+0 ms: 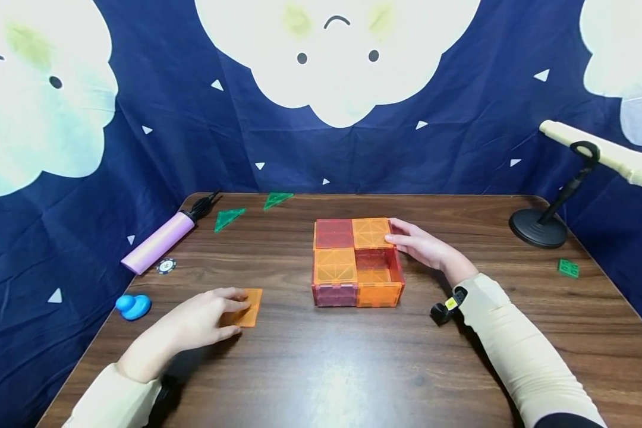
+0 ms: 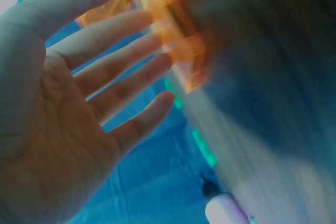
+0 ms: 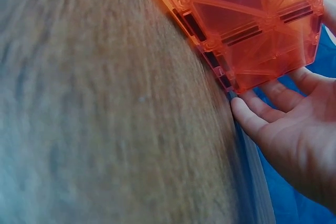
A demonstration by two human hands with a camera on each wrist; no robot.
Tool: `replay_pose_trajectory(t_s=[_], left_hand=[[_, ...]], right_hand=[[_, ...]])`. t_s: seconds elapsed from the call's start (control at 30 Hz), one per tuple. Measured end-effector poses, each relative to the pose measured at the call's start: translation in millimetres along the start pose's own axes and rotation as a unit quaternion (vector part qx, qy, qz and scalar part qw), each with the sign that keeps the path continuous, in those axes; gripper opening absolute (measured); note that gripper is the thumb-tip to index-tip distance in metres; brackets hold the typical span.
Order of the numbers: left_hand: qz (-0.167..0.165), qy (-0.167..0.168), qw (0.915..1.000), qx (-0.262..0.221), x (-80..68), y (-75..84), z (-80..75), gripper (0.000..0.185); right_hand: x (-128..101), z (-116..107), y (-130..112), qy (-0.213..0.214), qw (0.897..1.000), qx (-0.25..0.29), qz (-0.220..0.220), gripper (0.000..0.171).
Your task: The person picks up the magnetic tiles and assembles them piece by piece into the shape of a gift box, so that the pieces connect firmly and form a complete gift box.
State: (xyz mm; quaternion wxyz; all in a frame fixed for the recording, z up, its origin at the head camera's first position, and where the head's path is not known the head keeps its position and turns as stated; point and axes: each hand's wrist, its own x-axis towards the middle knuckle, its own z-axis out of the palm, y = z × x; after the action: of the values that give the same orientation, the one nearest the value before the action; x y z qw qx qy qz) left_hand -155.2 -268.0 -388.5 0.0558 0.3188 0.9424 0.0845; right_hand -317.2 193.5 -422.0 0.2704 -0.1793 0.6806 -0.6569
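A low box of orange and red magnetic tiles (image 1: 357,261) stands mid-table; three of its four top squares are covered and the near right one is uncovered. My right hand (image 1: 419,246) rests against the box's right side, fingers straight, fingertips (image 1: 393,239) touching the far right orange top tile. In the right wrist view the fingers (image 3: 252,119) lie along the tile wall (image 3: 252,30). A loose orange square tile (image 1: 246,307) lies flat to the left. My left hand (image 1: 205,321) lies on it with straight fingers. The left wrist view shows spread fingers (image 2: 115,72) by the orange tile (image 2: 176,40).
On the brown wooden table (image 1: 321,368) lie two green triangle tiles (image 1: 228,218) at the back left, a lilac tube (image 1: 157,242), a poker chip (image 1: 166,266), a blue duck (image 1: 134,307), a green brick (image 1: 567,268) and a black stand (image 1: 540,229). A blue cloth (image 1: 460,142) hangs behind.
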Motion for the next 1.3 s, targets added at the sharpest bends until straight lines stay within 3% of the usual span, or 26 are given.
replay_pose_trajectory(t_s=[0.27, 0.47, 0.57, 0.7, 0.87, 1.07, 1.17, 1.3], left_hand=[[0.038, 0.02, 0.999, 0.006, 35.4, 8.5, 9.7, 0.051], [0.003, -0.006, 0.9997, -0.022, 43.7, 4.9, 13.1, 0.057], [-0.011, -0.003, 0.9995, -0.031, 45.5, 4.1, 13.2, 0.057], [-0.009, 0.043, 0.9984, -0.037, 49.1, 2.3, 8.8, 0.058], [0.0, 0.122, 0.9911, -0.052, 52.4, 3.2, -6.4, 0.056], [0.021, 0.193, 0.9775, -0.082, 66.7, 29.9, -26.9, 0.056], [0.058, 0.218, 0.9696, -0.095, 84.3, 50.4, -32.9, 0.057], [0.11, 0.219, 0.9637, -0.105, 114.8, 79.5, -36.5, 0.057]], right_hand=[[0.2, -0.7, 3.7, 0.001, 1.0, 0.006, 0.002, 0.08], [2.5, 1.3, 6.1, 0.003, 1.0, 0.012, -0.007, 0.072], [3.2, 1.6, 6.8, -0.001, 1.0, 0.015, -0.02, 0.067], [1.4, 0.4, 7.7, -0.008, 0.998, 0.037, -0.04, 0.058], [-3.7, -4.5, 8.7, -0.035, 0.994, 0.086, -0.056, 0.065], [-9.7, -11.2, 11.7, -0.077, 0.99, 0.094, -0.069, 0.077], [-11.0, -13.0, 13.5, -0.084, 0.99, 0.091, -0.073, 0.079], [-9.7, -13.5, 15.9, -0.086, 0.989, 0.091, -0.077, 0.076]])
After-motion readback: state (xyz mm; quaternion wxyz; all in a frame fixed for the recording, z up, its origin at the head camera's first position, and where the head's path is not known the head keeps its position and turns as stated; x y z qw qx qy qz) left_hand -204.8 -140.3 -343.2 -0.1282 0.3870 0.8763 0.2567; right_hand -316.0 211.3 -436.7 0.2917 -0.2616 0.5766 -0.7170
